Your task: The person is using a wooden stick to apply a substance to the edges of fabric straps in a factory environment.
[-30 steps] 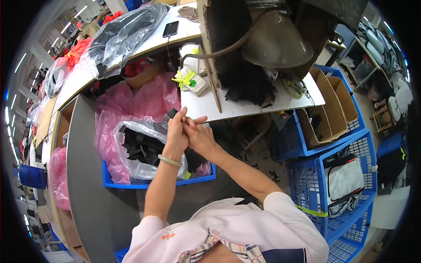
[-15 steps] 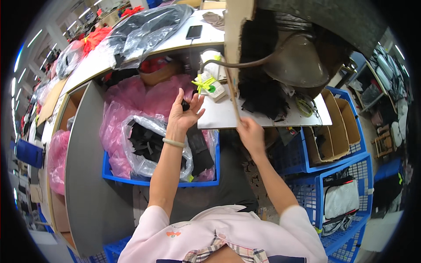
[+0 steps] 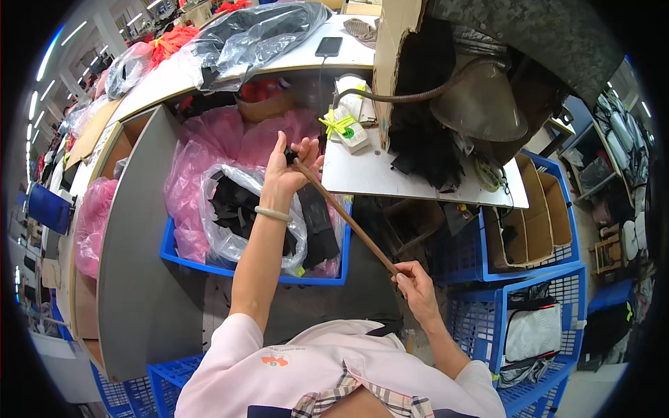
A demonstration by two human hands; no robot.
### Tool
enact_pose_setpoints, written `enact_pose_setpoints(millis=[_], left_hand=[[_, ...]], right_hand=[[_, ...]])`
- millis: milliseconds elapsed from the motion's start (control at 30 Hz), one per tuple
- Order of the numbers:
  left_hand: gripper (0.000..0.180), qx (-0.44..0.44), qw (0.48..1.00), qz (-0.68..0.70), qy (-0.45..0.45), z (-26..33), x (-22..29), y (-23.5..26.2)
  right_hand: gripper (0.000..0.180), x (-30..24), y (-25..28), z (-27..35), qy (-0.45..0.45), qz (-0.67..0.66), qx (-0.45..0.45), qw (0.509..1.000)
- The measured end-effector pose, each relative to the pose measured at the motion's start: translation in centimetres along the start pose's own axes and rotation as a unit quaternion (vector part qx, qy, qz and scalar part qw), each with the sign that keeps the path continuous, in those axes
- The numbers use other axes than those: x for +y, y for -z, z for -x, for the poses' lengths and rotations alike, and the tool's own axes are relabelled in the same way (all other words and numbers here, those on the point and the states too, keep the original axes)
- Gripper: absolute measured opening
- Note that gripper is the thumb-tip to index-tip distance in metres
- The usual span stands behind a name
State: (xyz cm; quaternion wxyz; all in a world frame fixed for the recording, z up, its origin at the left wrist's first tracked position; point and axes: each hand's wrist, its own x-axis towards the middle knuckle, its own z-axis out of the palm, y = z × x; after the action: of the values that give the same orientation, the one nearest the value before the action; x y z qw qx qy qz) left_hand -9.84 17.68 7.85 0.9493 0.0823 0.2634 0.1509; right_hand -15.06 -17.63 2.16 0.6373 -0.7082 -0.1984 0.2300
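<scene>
A slim brown wooden stick [image 3: 352, 224] slants across the middle, its lower end pinched in my right hand [image 3: 418, 289]. The stick's upper end meets a small black piece [image 3: 290, 156], perhaps cloth, in my left hand [image 3: 284, 177]. That hand is palm up with its fingers curled round the piece; its exact shape is hidden. Below my left forearm, a clear plastic bag [image 3: 211, 233] full of black cut pieces [image 3: 233, 209] sits with pink plastic film [image 3: 202, 153] in a blue crate [image 3: 254, 274].
A white shelf [image 3: 348, 174] holds a white block with yellow ribbon [image 3: 350, 136] and a lamp [image 3: 488, 104] with a bent neck. Blue crates [image 3: 481, 292] stand at the right, one with a cardboard box [image 3: 550, 198]. A grey panel [image 3: 139, 244] rises at the left. A phone [image 3: 329, 47] lies on the table.
My right hand has drawn the stick down and right from beside the shelf, and its upper end is now at my left palm. The left hand's fingers have curled in more.
</scene>
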Motion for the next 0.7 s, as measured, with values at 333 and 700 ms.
enact_pose_setpoints(millis=[333,700], left_hand=[[0.047,-0.207,0.918,-0.218,-0.260,2.9,-4.2,0.1],[0.046,-0.248,0.895,-0.311,-0.203,7.1,-6.7,-2.5]], right_hand=[[0.037,-5.2,-7.7,-0.2,-0.171,-0.282,-0.086,0.940],[0.034,-6.7,-8.3,-4.6,0.001,-0.181,-0.011,0.983]])
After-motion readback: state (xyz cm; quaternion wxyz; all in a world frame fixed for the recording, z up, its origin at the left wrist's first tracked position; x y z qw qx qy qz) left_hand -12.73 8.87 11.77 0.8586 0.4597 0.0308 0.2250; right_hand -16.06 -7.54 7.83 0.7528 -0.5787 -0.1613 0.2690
